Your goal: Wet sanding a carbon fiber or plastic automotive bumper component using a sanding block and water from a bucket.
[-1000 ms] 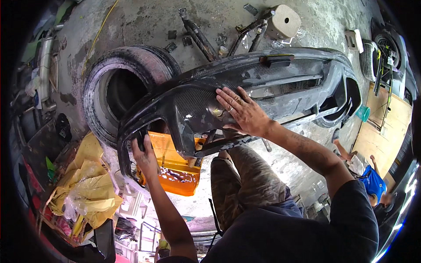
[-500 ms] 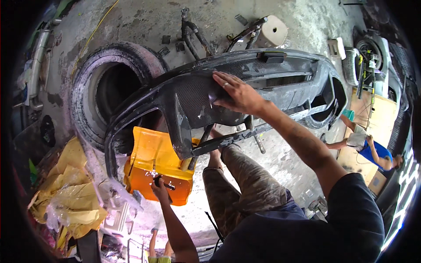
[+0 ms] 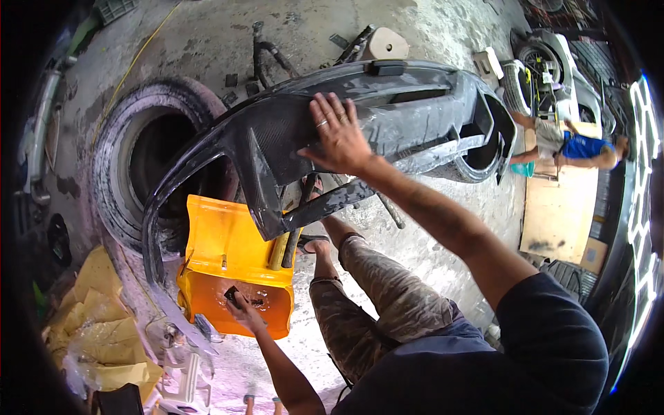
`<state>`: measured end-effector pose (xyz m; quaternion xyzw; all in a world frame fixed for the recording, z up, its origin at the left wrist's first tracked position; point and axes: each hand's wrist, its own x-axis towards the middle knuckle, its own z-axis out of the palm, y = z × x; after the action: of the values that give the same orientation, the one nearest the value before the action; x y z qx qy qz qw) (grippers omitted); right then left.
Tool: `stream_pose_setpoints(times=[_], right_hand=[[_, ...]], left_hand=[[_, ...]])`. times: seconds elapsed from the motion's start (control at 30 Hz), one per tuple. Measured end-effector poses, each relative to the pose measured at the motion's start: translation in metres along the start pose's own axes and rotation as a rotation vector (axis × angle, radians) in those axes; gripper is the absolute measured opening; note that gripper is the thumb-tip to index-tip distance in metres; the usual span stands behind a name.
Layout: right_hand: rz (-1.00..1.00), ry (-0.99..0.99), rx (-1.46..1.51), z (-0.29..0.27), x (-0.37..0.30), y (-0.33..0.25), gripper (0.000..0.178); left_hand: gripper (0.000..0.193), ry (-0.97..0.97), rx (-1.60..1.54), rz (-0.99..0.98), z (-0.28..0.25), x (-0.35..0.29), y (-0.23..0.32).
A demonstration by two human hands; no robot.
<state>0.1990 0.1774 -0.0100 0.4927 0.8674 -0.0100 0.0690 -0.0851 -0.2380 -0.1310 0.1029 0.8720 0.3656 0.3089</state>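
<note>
A black car bumper (image 3: 408, 124) with a woven carbon look lies across the middle, wet and smeared grey in places. My right hand (image 3: 339, 138), a ring on one finger, rests flat on its upper face with the fingers spread. Below the bumper's left part stands an orange-yellow plastic container (image 3: 235, 235), cut open, with liquid in its lower half. Inside that opening my left hand (image 3: 247, 313) grips a small dark block (image 3: 232, 294). What the block is exactly cannot be made out.
Large tyres (image 3: 114, 166) lie under the bumper's left end. Crumpled brown paper (image 3: 104, 325) and a white plastic stool (image 3: 187, 384) are at the lower left. A metal stand (image 3: 273, 59) reaches out behind. At the right a co-worker in blue (image 3: 588, 149) bends near a wooden board (image 3: 560, 214).
My left hand has moved lower into the container with the block. The fingers of my right hand have spread wider on the bumper. My view has shifted, and the co-worker has moved.
</note>
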Motion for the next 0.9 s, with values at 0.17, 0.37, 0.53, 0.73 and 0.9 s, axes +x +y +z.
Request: stream_pose_setpoints(times=[0.17,0.37,0.53,0.73,0.9], right_hand=[[-0.165,0.034,0.306,0.016,-0.026,-0.057,0.091],[-0.133,0.058,0.012,0.02,-0.028,-0.033,0.085],[-0.28,0.173,0.224,0.008,-0.035,0.033,0.079],[-0.181,0.029,0.328,0.008,-0.086,0.132,0.074],[-0.215,-0.024,0.357,0.002,-0.07,0.109,0.085]], left_hand=[[0.039,-0.322,0.21,0.513,-0.009,-0.023,0.153],[0.042,-0.693,0.299,1.059,0.136,-0.093,0.352],[0.04,-0.699,0.327,1.19,0.23,-0.119,0.402],[0.042,-0.606,0.396,0.774,0.218,-0.121,0.375],[0.044,-0.454,0.514,0.699,0.188,-0.104,0.337]])
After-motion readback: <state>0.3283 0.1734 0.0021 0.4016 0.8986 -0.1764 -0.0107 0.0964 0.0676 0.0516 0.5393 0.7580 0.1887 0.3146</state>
